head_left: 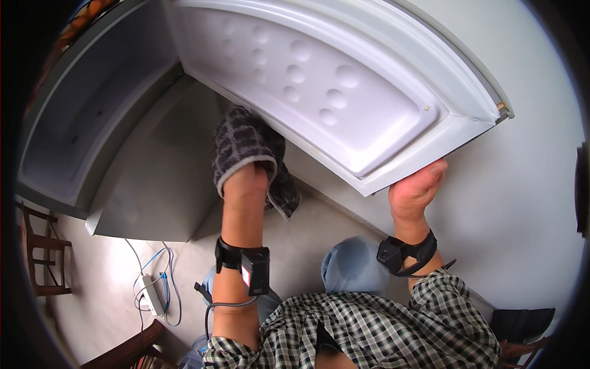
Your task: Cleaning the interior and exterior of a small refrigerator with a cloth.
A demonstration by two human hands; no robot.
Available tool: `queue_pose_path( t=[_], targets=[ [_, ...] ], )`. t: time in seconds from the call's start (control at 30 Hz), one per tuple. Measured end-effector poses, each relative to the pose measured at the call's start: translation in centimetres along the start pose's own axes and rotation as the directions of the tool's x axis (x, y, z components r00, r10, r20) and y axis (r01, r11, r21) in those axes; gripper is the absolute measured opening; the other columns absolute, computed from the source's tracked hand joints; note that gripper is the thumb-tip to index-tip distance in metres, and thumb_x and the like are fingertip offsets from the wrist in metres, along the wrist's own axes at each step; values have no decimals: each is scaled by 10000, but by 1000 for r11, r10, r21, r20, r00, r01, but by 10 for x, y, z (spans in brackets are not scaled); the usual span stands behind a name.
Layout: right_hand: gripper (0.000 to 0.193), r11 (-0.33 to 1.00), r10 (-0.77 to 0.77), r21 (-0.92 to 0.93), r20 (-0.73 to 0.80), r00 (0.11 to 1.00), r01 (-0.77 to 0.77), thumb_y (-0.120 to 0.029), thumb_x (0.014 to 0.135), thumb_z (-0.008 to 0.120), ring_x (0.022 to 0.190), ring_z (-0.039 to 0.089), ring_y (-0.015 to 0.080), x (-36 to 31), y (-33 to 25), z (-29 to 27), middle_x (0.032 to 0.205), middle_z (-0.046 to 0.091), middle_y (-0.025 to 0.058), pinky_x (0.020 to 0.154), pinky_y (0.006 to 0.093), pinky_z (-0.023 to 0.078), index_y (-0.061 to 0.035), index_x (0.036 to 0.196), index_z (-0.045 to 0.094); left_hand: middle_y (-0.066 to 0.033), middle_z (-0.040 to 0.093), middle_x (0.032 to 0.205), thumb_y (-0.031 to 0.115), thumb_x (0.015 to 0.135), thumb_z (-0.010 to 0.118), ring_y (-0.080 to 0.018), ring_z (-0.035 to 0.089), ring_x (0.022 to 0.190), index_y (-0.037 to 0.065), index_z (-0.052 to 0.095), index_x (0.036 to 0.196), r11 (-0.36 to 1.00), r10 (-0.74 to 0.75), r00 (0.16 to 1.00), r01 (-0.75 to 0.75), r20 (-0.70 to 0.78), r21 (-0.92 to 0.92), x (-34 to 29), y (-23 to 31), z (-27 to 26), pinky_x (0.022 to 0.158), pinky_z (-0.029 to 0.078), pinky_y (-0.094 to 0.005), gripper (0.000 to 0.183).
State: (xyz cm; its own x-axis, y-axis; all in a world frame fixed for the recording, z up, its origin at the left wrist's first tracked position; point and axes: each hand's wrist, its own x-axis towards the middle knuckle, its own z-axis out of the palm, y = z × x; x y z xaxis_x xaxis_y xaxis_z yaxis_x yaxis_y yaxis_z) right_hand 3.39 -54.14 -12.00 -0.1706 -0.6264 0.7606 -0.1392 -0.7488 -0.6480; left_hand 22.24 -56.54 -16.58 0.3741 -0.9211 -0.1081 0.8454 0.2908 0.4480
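An open refrigerator door spans the upper middle, its pale inner panel moulded with several round dimples. My left hand is inside a dark grey checked towel at the door's lower edge. The cloth wraps over the hand and hides the fingers, and a loose end hangs on the right. By the door's near right corner, my right hand is closed at the edge, with its fingertips hidden. On the left stands the grey refrigerator body, its compartment open.
A white power strip with blue and grey cables lies on the floor at lower left. Wooden chairs stand at the left edge and bottom left. A pale wall rises close on the right. Both wrists carry strapped black devices.
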Motion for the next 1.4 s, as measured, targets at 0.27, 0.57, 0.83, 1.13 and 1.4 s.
queue_pose_path(
  t=[0.27,0.57,0.83,1.13,1.4],
  targets=[
    [489,995,24,-101,-6,1000,-25,-442,868,245,952,424,143,-4,4,-5,1045,433,76,837,283,356,-15,1045,403,-66,548,851,56,748,540,-162,535,743,24,513,939,997,43,951,-60,305,44,-14,14,0,623,472,-288,196],
    [640,994,97,27,250,963,-107,-381,755,563,979,394,148,-35,29,-35,1127,338,91,770,278,383,21,1161,273,-42,544,794,34,740,537,-128,528,699,21,522,890,985,-137,988,128,72,119,-7,-7,14,613,464,-258,151],
    [346,473,782,98,411,469,-876,-251,786,554,732,505,120,-48,5,-8,842,529,67,572,225,413,-12,1022,469,-50,549,783,78,763,520,-133,527,672,21,505,915,948,-219,956,161,195,274,-16,5,21,542,447,-261,163],
    [348,251,846,432,337,413,-866,-370,798,509,626,474,104,-10,-5,24,745,528,24,523,227,371,-58,952,514,-91,570,810,92,766,518,-191,554,706,-9,519,968,917,-358,884,272,300,293,-1,-2,33,623,467,-306,226],
    [325,187,938,421,193,289,-888,-386,742,582,579,452,86,-5,15,21,682,512,-8,516,221,355,-86,857,532,-76,568,795,70,763,521,-181,553,708,-5,525,942,902,-349,921,281,171,329,9,-17,38,625,467,-295,195]
  ],
)
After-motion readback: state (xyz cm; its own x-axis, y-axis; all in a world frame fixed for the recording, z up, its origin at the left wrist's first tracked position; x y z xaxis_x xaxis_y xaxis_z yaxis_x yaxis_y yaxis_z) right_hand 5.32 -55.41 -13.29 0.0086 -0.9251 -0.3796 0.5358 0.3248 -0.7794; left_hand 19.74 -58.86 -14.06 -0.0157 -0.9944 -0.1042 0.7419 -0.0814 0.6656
